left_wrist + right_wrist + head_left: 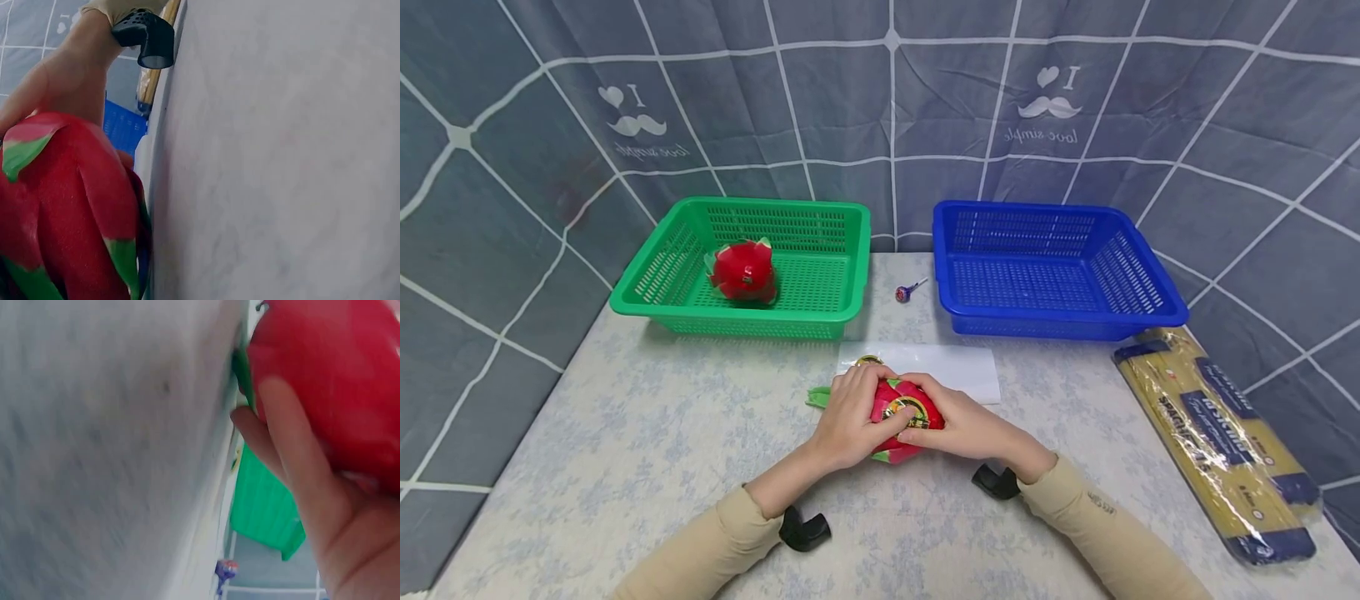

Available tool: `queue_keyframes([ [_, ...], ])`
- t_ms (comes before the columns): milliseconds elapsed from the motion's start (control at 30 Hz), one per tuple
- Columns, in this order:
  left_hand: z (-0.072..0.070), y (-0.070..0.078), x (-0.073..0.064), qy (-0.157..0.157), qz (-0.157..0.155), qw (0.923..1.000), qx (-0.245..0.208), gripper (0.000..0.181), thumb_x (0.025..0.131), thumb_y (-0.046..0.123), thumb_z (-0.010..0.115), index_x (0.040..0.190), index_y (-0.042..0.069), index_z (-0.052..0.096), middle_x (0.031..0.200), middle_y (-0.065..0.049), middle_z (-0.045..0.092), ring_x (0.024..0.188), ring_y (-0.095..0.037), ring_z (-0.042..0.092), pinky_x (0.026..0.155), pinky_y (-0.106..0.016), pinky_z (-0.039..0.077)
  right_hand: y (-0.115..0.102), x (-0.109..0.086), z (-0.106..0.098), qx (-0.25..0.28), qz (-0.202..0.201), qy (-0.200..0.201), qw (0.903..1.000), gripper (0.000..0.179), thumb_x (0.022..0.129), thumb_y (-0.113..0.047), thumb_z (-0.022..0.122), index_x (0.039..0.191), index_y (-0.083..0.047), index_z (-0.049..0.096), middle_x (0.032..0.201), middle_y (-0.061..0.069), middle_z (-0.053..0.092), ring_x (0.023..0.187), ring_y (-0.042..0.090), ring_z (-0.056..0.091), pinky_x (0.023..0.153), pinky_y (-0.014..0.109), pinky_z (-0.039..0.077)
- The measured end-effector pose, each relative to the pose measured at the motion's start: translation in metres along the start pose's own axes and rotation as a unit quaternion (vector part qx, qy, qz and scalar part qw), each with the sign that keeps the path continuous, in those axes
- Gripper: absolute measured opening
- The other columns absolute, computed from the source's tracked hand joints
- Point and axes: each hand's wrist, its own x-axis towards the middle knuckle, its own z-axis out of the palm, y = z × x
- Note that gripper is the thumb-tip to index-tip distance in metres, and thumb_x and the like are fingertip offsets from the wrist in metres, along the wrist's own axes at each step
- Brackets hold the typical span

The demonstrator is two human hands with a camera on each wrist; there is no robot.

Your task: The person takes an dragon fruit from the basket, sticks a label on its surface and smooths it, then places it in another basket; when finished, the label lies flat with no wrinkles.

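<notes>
Both hands hold a red dragon fruit with green-tipped scales over the table, in the middle of the head view. A round black-and-yellow sticker is on its upper face. My left hand grips the fruit's left side, its thumb lying across the sticker. From the right, my right hand holds it, thumb at the sticker's lower edge. Green leaf tips stick out left of the left hand. Just behind lies a white sheet bearing another round sticker, partly hidden by the left hand.
A green basket at the back left contains another dragon fruit. To its right stands a blue basket, with a lollipop between the two. Spaghetti packs lie along the right. A patterned cloth hangs behind.
</notes>
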Motion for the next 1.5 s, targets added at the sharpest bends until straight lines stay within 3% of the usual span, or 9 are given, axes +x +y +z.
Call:
queue_keyframes([
  [267,-0.004,0.003,0.001,-0.023,-0.001,0.9993,0.029,0.066,0.071,0.064,0.065,0.108,0.012,0.049,0.094,0.005,0.051,0.087,-0.009,0.046,0.072,-0.030,0.034,0.010,-0.001,-0.011,0.107,-0.038,-0.079,0.9903,0.075,0.085,-0.022,0.072,0.145,-0.018,0.028,0.127,0.003,0.050,0.111,0.017,0.052,0.093,0.032,0.044],
  [533,-0.003,0.005,0.001,-0.027,-0.003,0.9986,0.045,0.077,0.065,0.072,0.065,0.110,0.014,0.047,0.098,0.006,0.049,0.090,-0.008,0.044,0.074,-0.031,0.034,0.021,-0.001,-0.021,0.212,-0.069,-0.153,0.9628,0.075,0.092,-0.009,0.059,0.151,-0.011,0.014,0.150,0.012,0.025,0.125,0.021,0.039,0.101,0.032,0.038],
  [667,-0.003,0.007,0.001,-0.026,0.000,0.9983,0.052,0.081,0.060,0.074,0.068,0.109,0.015,0.046,0.099,0.006,0.048,0.091,-0.008,0.044,0.074,-0.031,0.033,0.020,-0.001,-0.024,0.260,-0.050,-0.163,0.9505,0.070,0.093,-0.008,0.054,0.150,-0.006,0.014,0.155,0.014,0.013,0.131,0.016,0.031,0.103,0.028,0.033],
  [900,-0.003,0.011,-0.002,-0.026,0.005,0.9955,0.091,0.089,0.052,0.080,0.068,0.106,0.013,0.046,0.094,0.006,0.046,0.086,-0.009,0.042,0.069,-0.028,0.031,0.007,0.002,-0.017,0.173,-0.037,-0.120,0.9768,0.058,0.098,-0.022,0.049,0.150,-0.017,0.023,0.154,0.002,0.023,0.131,0.016,0.033,0.103,0.028,0.032],
  [1000,-0.004,0.012,-0.003,-0.029,0.013,0.9946,0.099,0.092,0.051,0.082,0.066,0.108,0.013,0.046,0.095,0.004,0.047,0.087,-0.011,0.043,0.069,-0.027,0.031,0.006,0.002,-0.015,0.170,-0.020,-0.109,0.9793,0.055,0.100,-0.024,0.046,0.150,-0.017,0.025,0.151,0.003,0.028,0.128,0.017,0.036,0.102,0.030,0.033],
  [1167,-0.006,0.010,-0.006,-0.049,0.044,0.9957,0.066,0.076,0.069,0.071,0.063,0.113,0.011,0.045,0.102,0.001,0.048,0.094,-0.012,0.043,0.074,-0.030,0.034,0.010,0.001,-0.014,0.217,0.003,-0.076,0.9731,0.045,0.100,-0.018,0.041,0.145,-0.008,0.036,0.145,0.011,0.039,0.118,0.013,0.047,0.095,0.028,0.041],
  [1333,-0.009,0.011,-0.007,-0.096,0.050,0.9941,0.016,0.060,0.082,0.054,0.061,0.117,0.008,0.042,0.112,-0.005,0.045,0.102,-0.014,0.039,0.078,-0.032,0.034,0.015,-0.001,-0.018,0.233,-0.007,-0.059,0.9707,0.040,0.102,-0.016,0.036,0.139,-0.004,0.044,0.143,0.012,0.042,0.125,0.014,0.044,0.100,0.029,0.038],
  [1400,-0.010,0.011,-0.006,-0.104,0.038,0.9938,0.006,0.055,0.086,0.049,0.058,0.117,0.006,0.041,0.114,-0.006,0.044,0.102,-0.015,0.038,0.079,-0.032,0.034,0.013,-0.003,-0.021,0.209,-0.003,-0.073,0.9753,0.044,0.101,-0.021,0.043,0.143,-0.008,0.040,0.144,0.010,0.040,0.129,0.017,0.039,0.104,0.032,0.034],
  [1500,-0.010,0.012,-0.005,-0.107,0.014,0.9940,-0.012,0.048,0.090,0.043,0.054,0.118,0.006,0.042,0.114,-0.006,0.045,0.104,-0.016,0.039,0.082,-0.035,0.034,0.006,-0.007,-0.021,0.143,0.001,-0.068,0.9874,0.064,0.090,-0.028,0.065,0.146,-0.018,0.037,0.137,0.004,0.048,0.119,0.019,0.048,0.097,0.034,0.041],
])
